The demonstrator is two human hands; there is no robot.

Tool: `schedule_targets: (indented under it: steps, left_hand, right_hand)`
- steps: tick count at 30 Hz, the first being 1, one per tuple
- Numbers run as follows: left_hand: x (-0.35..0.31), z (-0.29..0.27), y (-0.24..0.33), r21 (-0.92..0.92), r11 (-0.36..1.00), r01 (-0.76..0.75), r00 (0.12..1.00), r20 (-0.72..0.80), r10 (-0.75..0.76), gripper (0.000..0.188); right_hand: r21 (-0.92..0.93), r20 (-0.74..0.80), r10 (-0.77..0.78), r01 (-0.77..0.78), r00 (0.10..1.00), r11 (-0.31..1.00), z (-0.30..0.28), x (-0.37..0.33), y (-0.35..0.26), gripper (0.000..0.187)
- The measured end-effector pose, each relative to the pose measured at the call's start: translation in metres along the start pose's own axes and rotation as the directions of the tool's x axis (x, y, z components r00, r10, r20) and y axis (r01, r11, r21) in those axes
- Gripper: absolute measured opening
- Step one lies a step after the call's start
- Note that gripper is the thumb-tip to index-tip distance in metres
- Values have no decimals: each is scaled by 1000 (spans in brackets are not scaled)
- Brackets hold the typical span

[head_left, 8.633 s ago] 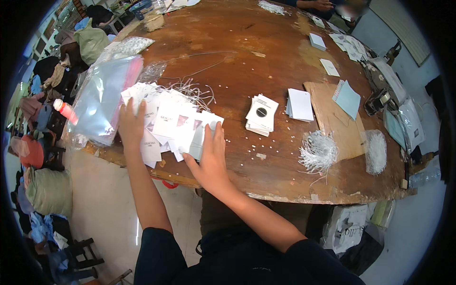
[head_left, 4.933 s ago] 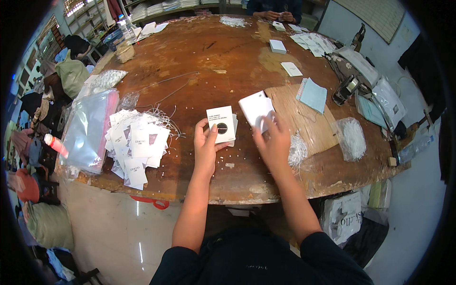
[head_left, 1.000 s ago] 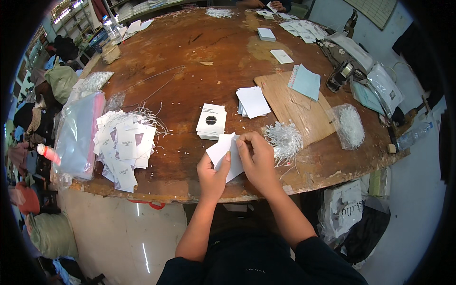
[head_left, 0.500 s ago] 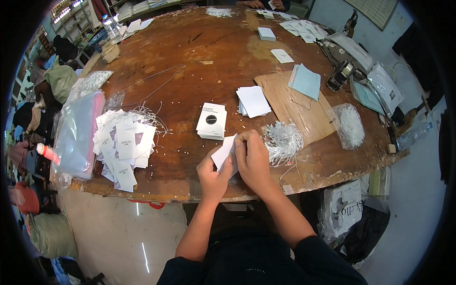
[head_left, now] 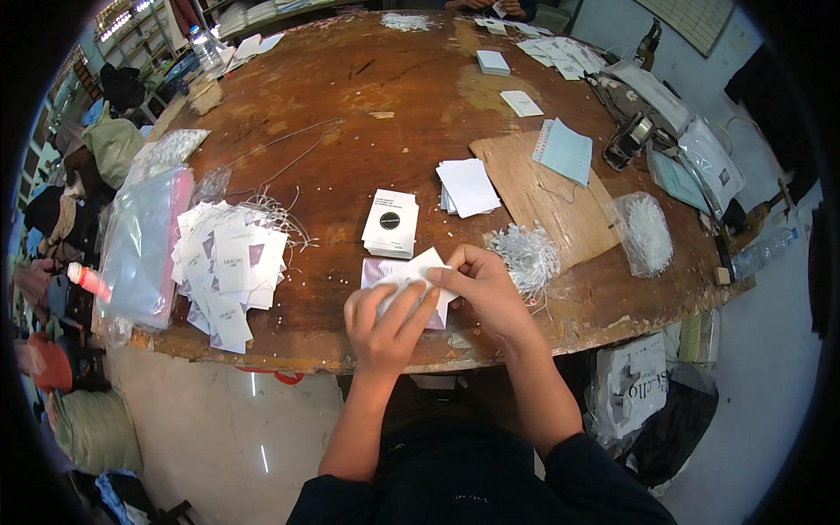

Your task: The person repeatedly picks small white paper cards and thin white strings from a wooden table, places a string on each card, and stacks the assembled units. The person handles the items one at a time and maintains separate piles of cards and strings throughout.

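Observation:
Near the table's front edge, my left hand (head_left: 385,331) has its fingers bent over the face of a white card (head_left: 429,262), a paper tag with small print. My right hand (head_left: 486,287) pinches the right side of that card between thumb and fingers. Beneath it a pinkish-purple card (head_left: 374,270) shows, partly covered by the white card and my fingers. Just beyond stands a stack of white printed cards (head_left: 391,219) with a black disc on top. A bundle of white tag strings (head_left: 525,255) lies right of my right hand.
At left lies a heap of strung white tags (head_left: 232,262), beside clear plastic bags (head_left: 144,249). Blank cards (head_left: 468,186) and a thin wooden board (head_left: 525,192) are at right, with a bag of white strings (head_left: 646,232). A co-worker's hands (head_left: 490,7) show at the far edge.
The white card has tilted flatter, showing its printed face, and the purplish card has come into view below it. My left fingers have moved over onto the card; my right hand has shifted slightly right.

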State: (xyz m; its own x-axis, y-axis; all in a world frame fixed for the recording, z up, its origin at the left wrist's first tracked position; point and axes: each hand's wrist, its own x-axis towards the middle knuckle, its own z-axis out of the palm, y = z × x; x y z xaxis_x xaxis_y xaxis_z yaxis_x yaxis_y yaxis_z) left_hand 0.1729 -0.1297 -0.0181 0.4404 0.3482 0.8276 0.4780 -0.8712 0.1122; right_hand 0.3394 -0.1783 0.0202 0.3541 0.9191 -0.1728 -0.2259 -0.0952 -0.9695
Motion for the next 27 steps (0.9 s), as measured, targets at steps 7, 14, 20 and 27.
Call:
schedule_targets:
  steps: [7,14,20,27]
  left_hand:
    - [-13,-36,-87,327,939,110,991,33,-127,32]
    - [22,-47,-144,526,775,351,912,-2,-411,35]
    - [62,26,-76,225,918,326,877,290,-382,44]
    - [77,66,-56,364,861,355,754,433,-493,51]
  right_hand:
    - [-482,-296,-358,185,886,856,-33,48,-1,26]
    - [-975,-142,-672,15,726,222,-38,80,4,44]
    - [-987,-137,-590,-60,796,148,-36,82,19,53]
    - [-962,-131,-645,59,752,265,-46,86,28,47]
